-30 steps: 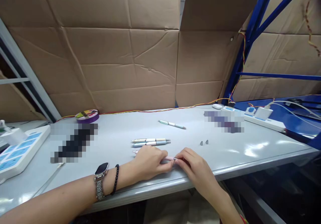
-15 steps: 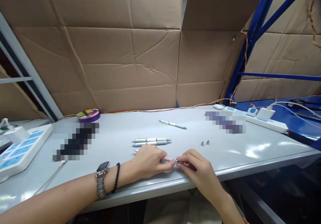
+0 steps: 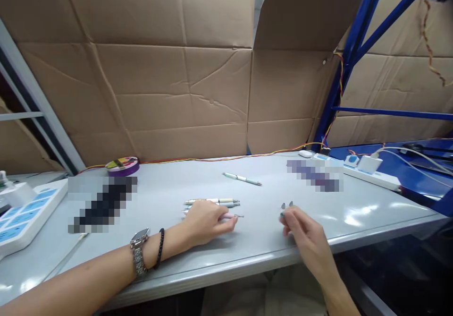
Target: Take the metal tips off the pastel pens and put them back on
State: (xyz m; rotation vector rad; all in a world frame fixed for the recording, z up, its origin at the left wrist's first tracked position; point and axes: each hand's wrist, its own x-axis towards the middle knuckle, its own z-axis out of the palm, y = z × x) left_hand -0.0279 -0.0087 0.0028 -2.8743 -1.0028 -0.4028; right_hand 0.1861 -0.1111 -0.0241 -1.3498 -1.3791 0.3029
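My left hand [image 3: 208,221] rests on the table, its fingers closed round a pink pen [image 3: 227,216]. The pen's thin refill end sticks out to the right of the fingers. Well to the right, my right hand [image 3: 308,228] pinches a small metallic piece [image 3: 282,215], probably a pen tip, mostly hidden by the fingertips. Just beyond those fingertips, two small grey cone-shaped pieces [image 3: 283,206] stand on the table. A cream pen [image 3: 212,200] and a light blue pen [image 3: 231,205] lie side by side, partly behind my left hand.
Farther back lies a pale green pen [image 3: 242,179]. A purple tape roll [image 3: 123,166] sits at the back left, near a blurred dark object. Power strips stand at the left [image 3: 31,207] and right [image 3: 371,176]. Cardboard [image 3: 177,94] walls off the back; the table's front edge [image 3: 212,278] is near.
My right hand has moved from the pink pen's tip away to the right, a small piece between its fingers. My left hand has shifted slightly left with the pen, whose thin end now shows.
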